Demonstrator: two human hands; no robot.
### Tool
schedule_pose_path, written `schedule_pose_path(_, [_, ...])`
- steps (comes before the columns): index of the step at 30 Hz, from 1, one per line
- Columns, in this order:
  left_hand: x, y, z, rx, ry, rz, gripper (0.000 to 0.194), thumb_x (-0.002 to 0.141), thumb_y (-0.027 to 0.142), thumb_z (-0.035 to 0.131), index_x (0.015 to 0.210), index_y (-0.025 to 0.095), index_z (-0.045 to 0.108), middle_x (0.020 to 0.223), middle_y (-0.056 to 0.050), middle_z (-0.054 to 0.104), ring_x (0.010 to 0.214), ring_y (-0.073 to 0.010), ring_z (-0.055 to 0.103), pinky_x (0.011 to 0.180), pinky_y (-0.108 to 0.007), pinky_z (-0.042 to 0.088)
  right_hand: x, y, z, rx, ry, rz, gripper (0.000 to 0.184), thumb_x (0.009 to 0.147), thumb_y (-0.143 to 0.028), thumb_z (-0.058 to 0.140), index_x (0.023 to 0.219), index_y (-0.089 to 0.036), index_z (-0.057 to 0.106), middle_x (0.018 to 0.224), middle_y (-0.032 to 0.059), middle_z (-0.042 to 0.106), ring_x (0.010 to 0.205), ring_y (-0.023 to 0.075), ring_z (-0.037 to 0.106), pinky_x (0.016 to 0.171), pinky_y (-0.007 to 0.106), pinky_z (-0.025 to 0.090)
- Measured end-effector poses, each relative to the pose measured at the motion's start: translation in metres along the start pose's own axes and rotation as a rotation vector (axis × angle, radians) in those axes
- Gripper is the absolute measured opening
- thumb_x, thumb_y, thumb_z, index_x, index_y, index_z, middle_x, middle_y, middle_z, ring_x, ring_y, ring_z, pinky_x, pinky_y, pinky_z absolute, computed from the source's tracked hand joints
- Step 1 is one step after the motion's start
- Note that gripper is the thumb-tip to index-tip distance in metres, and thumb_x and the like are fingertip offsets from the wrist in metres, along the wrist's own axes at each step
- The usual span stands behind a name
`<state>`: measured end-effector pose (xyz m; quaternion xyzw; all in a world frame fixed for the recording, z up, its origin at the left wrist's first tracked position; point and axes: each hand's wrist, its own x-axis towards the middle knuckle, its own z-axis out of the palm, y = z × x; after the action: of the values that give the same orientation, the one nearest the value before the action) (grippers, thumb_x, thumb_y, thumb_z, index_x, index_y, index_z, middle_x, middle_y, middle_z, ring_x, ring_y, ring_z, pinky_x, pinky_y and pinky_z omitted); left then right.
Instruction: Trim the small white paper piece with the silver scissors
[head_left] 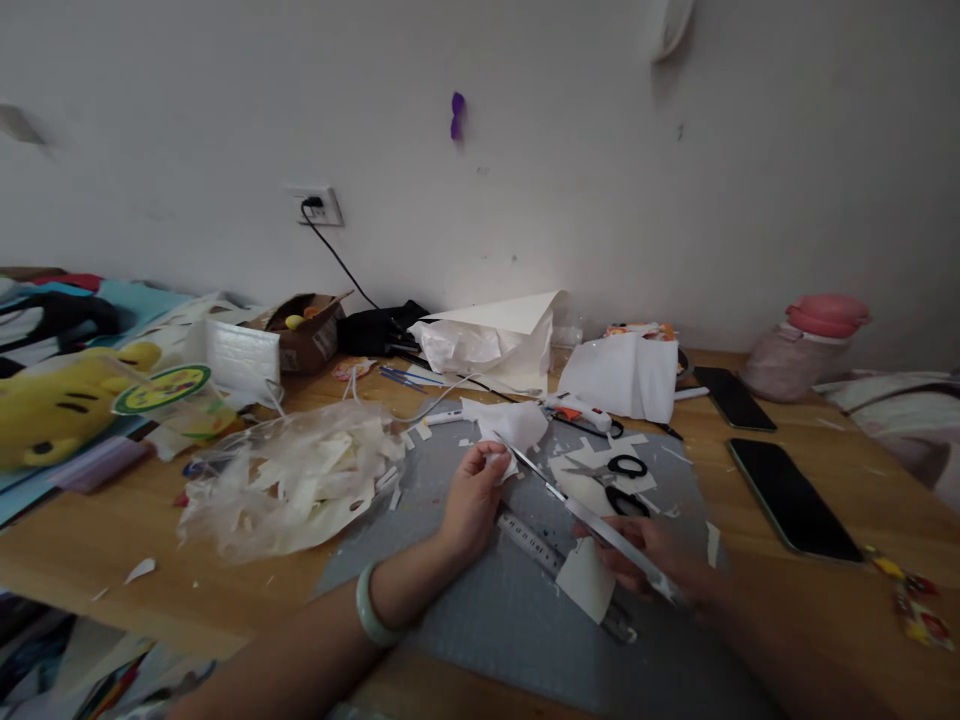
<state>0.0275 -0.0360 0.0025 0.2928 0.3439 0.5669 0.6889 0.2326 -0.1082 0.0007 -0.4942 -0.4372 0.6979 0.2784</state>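
My left hand (471, 497), with a pale green bangle (369, 608) on its wrist, pinches a crumpled white sheet (507, 424) over the grey cutting mat (480, 620). My right hand (654, 562) grips a long metal ruler (592, 520) that slants up and left toward the white sheet. A second ruler (534, 540) with markings lies flat on the mat between the hands, and a white paper piece (586, 582) lies under the right hand. Black-handled scissors (619, 480) rest on white offcuts just beyond the right hand.
A clear plastic bag of white scraps (292, 482) lies left of the mat. Two dark phones (792, 496) (733, 398) lie on the wooden table at right, with a pink-lidded bottle (804, 350) behind. White bags (495, 342), a cardboard box (306, 330), a glue gun (583, 410) and a yellow plush toy (60, 400) stand along the back and left.
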Motion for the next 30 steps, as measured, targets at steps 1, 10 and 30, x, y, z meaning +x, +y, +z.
schedule_pose_path(1, [0.000,0.000,0.000,0.021,0.016,0.016,0.020,0.060,0.022,0.072,0.072,0.017,0.057,0.067,0.005,0.056,0.060,-0.0076,0.048,0.060,-0.019,0.037,0.001,0.000,0.000,0.011,0.013,0.020,0.038,0.066,-0.042,0.067,0.092,-0.015,0.062,0.053,-0.0077,0.038,0.036,0.0016,0.025,0.033,0.018,0.017])
schedule_pose_path(10, [0.004,-0.001,-0.010,0.185,0.074,0.135,0.028,0.062,0.022,0.072,0.088,0.019,0.064,0.090,-0.002,0.064,0.084,-0.0169,0.056,0.076,-0.025,0.041,-0.015,-0.021,0.005,0.174,-0.010,0.046,0.048,0.052,-0.054,0.074,0.081,-0.017,0.065,0.059,-0.0058,0.037,0.041,0.0003,0.025,0.037,0.017,0.011])
schedule_pose_path(30, [0.006,0.012,-0.007,0.265,0.071,0.192,0.043,0.058,0.016,0.075,0.100,0.022,0.065,0.104,-0.003,0.063,0.103,-0.0216,0.054,0.089,-0.028,0.039,-0.014,-0.021,0.000,0.205,-0.093,0.028,0.054,0.052,-0.058,0.074,0.084,-0.016,0.064,0.060,-0.0056,0.040,0.041,-0.0004,0.025,0.036,0.017,0.011])
